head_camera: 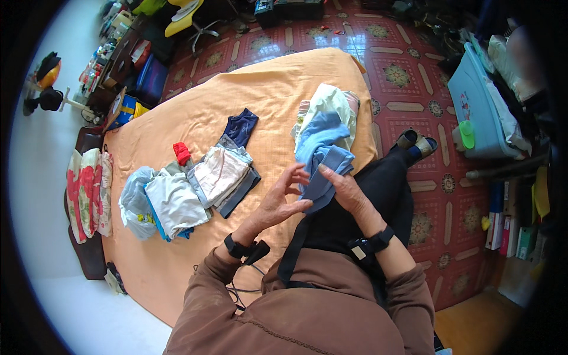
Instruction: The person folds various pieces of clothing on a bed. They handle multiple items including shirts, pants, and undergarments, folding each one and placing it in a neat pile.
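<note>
A blue cloth garment (326, 133) lies bunched near the bed's right edge, its lower end over my lap. My right hand (348, 188) grips that end, thumb on top and fingers hidden beneath. Just left of it my left hand (282, 197) is raised with its fingers apart, holding nothing. Under and beyond the blue garment is a loose heap of pale clothes (330, 100). To the left lie a folded stack topped by a pale pink garment (222, 171), a stack topped by a white garment (173, 202), navy folded cloth (241, 126) and a small red cloth (181, 153).
The clothes lie on an orange bedsheet (266, 88). A clear plastic bag (135, 204) touches the white stack. Folded floral bedding (91, 193) is by the headboard. Black cables (237, 295) lie near my left forearm. A light blue plastic bin (479, 111) stands on the tiled floor.
</note>
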A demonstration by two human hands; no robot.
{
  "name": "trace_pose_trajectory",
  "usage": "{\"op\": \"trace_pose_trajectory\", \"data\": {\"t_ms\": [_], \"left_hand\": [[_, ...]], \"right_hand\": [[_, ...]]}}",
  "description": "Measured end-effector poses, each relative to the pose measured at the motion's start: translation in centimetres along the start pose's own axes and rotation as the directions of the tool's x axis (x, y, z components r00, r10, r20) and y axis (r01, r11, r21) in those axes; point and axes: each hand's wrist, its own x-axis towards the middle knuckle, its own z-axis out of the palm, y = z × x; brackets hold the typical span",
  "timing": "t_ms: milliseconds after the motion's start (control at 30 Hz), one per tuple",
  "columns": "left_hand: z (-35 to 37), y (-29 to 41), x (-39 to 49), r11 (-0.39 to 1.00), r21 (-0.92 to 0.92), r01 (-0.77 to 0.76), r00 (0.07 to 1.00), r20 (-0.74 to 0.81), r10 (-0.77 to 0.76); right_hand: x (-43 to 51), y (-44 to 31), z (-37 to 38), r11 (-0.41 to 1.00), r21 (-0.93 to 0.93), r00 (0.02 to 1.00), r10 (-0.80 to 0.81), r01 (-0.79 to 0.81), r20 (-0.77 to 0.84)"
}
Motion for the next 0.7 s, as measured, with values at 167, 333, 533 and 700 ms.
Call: {"op": "trace_pose_trajectory", "data": {"t_ms": [167, 333, 533, 700], "left_hand": [[0.1, 0.2, 2.4, 0.991, 0.122, -0.049, 0.989, -0.132, 0.065], [-1.1, 0.3, 2.6, 0.940, 0.319, -0.125, 0.975, -0.136, 0.176], [-8.8, 3.4, 1.3, 0.958, -0.082, -0.274, 0.717, -0.681, 0.147], [-10.8, 5.9, -0.1, 0.839, -0.085, -0.537, 0.539, -0.800, 0.264]], "right_hand": [[-1.0, -0.1, 2.6, 0.839, -0.510, 0.975, -0.097, 0.189, 0.201], [-1.4, -1.4, 2.6, 0.713, -0.678, 0.961, 0.025, 0.177, 0.277], [-3.0, -8.2, -0.8, 0.612, -0.791, 0.987, -0.139, 0.022, -0.081], [-5.6, -13.5, -1.4, 0.850, -0.425, 0.732, -0.500, 0.312, -0.463]]}}
